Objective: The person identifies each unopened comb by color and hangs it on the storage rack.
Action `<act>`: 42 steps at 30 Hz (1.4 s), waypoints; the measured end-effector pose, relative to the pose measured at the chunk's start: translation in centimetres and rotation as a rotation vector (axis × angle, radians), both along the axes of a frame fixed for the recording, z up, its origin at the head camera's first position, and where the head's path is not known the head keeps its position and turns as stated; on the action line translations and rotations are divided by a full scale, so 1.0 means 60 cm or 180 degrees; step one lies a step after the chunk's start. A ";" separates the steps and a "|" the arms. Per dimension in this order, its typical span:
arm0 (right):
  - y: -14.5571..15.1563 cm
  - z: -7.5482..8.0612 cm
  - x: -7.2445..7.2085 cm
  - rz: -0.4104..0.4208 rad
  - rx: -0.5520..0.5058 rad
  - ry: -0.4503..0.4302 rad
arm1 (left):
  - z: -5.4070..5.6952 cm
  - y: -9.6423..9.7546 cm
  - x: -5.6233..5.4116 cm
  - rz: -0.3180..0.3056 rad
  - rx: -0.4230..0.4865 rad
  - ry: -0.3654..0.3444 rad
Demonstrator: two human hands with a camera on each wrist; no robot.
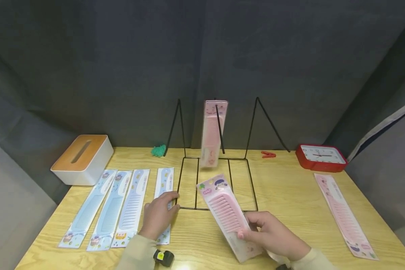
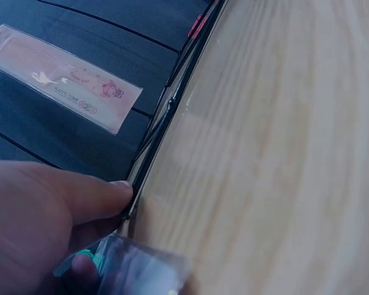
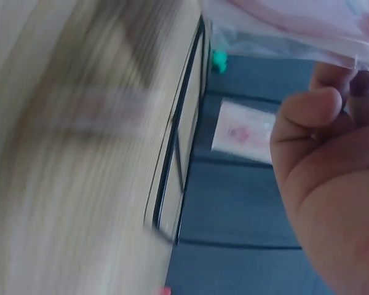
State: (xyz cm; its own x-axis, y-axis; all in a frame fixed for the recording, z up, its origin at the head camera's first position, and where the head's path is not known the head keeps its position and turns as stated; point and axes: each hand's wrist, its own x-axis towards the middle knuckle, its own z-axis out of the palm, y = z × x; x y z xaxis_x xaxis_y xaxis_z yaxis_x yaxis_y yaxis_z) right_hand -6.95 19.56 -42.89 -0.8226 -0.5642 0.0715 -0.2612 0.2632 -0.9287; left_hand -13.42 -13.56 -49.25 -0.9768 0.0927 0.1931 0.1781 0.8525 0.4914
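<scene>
Head view shows the right hand (image 1: 273,234) gripping a packaged pink plastic comb (image 1: 227,212) near the black wire rack (image 1: 252,183), which the left hand (image 1: 158,213) pinches, seemingly for hanging, next probably needing careful alignment.

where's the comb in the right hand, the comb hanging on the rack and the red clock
held comb (image 1: 225,215), head view, on its teeth
hanging comb (image 1: 210,135), head view, on its middle, left of the hook (image 1: 220,129)
clock (image 1: 321,154), head view, on its dial

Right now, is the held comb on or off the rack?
Off: the right hand grips the comb by its lower half, its top clear of every hook on the rack.
</scene>
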 end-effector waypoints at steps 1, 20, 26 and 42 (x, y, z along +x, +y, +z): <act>-0.007 0.000 0.001 -0.0038 -0.0021 0.0065 | 0.000 0.000 0.000 0.0000 0.0004 0.0002; -0.075 0.014 0.001 -0.0554 -0.0436 0.0363 | 0.004 -0.003 0.000 0.0063 0.0040 -0.0075; -0.080 0.018 0.001 -0.0664 -0.0566 0.0365 | 0.003 -0.002 0.000 0.0059 0.0036 -0.0070; -0.087 0.004 -0.008 -0.0779 -0.0760 -0.0331 | -0.001 0.002 -0.001 0.0005 0.0052 -0.0026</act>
State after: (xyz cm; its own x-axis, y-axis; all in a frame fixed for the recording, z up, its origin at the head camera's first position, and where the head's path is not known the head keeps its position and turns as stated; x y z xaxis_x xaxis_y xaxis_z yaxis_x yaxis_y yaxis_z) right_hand -7.41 14.33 -42.68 -0.9410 -0.3271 0.0863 -0.1180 0.0785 -0.9899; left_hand -13.49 -13.47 -49.29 -0.9785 0.0880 0.1866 0.1726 0.8446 0.5068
